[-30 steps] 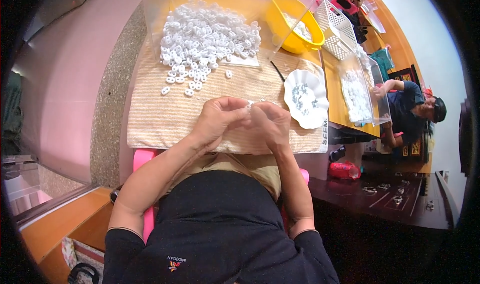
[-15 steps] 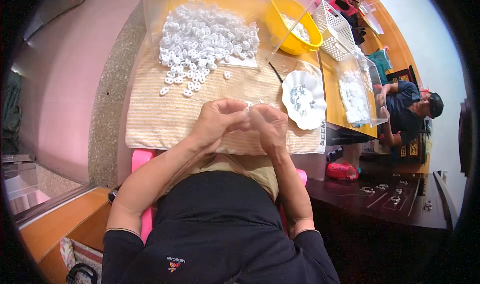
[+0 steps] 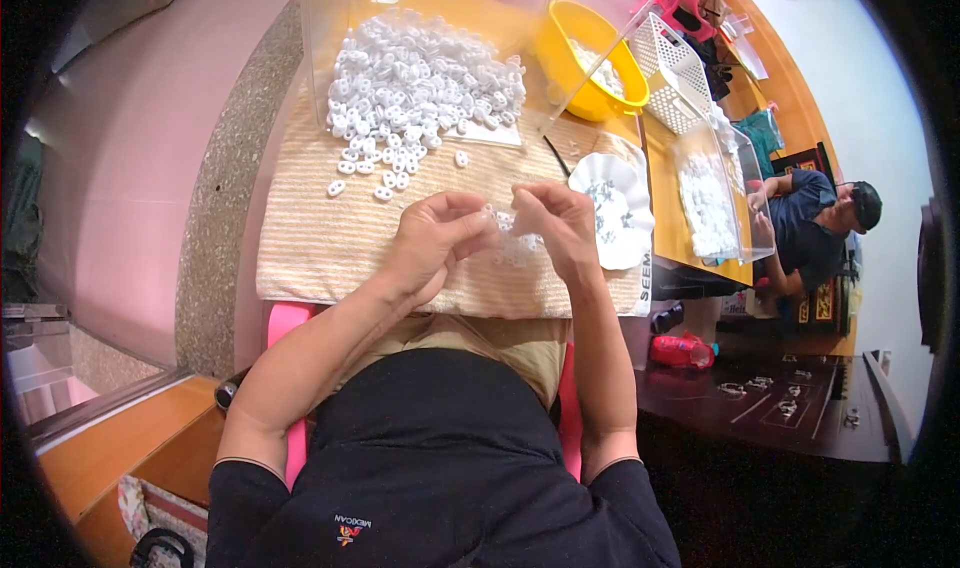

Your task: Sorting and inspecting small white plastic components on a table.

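My forearms come up from my lap and meet over the near edge of the beige striped mat [image 3: 330,238] that covers the counter [image 3: 215,238]. My left hand [image 3: 435,243] is curled, thumb and fingertips pinched on one end of a small cluster of white plastic pieces [image 3: 512,238]. My right hand [image 3: 562,226] is curled the same way, fingers bent down and closed on the other end of that cluster. So the pieces sit right between my two hands, touching both, held just above the mat; how they join together is too small to tell.

Just beyond my right hand, to its right, lies a white scalloped dish [image 3: 620,208] with a few small parts in it. Farther out on the mat a few loose white rings [image 3: 385,173] are scattered, and behind them a big heap of white rings [image 3: 425,78] spills from a clear plastic box [image 3: 330,18]. To the right of the heap sits a yellow bowl [image 3: 590,68], then a white basket [image 3: 675,73] and a clear tray [image 3: 710,203] of more white parts. Well apart on the far right, another person [image 3: 815,228] in a dark shirt sits at the counter's end.
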`<state>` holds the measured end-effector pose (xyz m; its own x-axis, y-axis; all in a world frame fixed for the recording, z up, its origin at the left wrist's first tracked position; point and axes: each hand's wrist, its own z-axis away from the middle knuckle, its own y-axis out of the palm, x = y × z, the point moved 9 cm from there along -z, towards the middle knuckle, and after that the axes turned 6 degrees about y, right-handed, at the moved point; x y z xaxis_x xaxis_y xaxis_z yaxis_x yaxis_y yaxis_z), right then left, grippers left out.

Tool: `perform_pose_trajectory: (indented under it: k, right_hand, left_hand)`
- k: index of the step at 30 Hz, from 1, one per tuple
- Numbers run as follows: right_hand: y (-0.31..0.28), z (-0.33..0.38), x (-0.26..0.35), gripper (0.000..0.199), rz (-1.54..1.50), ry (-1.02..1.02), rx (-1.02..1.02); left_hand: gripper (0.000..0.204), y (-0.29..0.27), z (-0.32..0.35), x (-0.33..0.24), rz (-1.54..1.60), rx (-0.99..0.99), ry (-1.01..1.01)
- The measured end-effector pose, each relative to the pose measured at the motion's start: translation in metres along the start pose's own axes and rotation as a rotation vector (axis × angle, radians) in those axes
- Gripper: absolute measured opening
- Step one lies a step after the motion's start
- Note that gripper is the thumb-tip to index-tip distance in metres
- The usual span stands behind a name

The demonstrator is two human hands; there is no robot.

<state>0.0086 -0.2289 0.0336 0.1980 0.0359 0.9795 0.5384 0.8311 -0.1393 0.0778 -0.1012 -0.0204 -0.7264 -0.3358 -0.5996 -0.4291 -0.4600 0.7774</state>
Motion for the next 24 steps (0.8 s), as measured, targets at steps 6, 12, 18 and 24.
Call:
perform_pose_trajectory:
  k: [6,12,18,24]
  right_hand:
    - [0.021,-0.048,0.008,0.020,0.456,-0.221,-0.026]
    - [0.054,-0.062,0.017,0.024,0.879,-0.234,-0.062]
    - [0.057,-0.064,0.014,0.020,0.892,-0.225,-0.037]
    - [0.059,-0.065,0.018,0.019,0.892,-0.301,-0.018]
  left_hand:
    - [0.013,-0.004,-0.004,-0.008,0.077,-0.027,0.069]
    - [0.013,-0.008,-0.004,-0.015,0.097,-0.060,0.106]
    - [0.014,-0.007,-0.003,-0.018,0.098,-0.055,0.120]
    - [0.014,-0.007,-0.002,-0.019,0.078,-0.069,0.124]
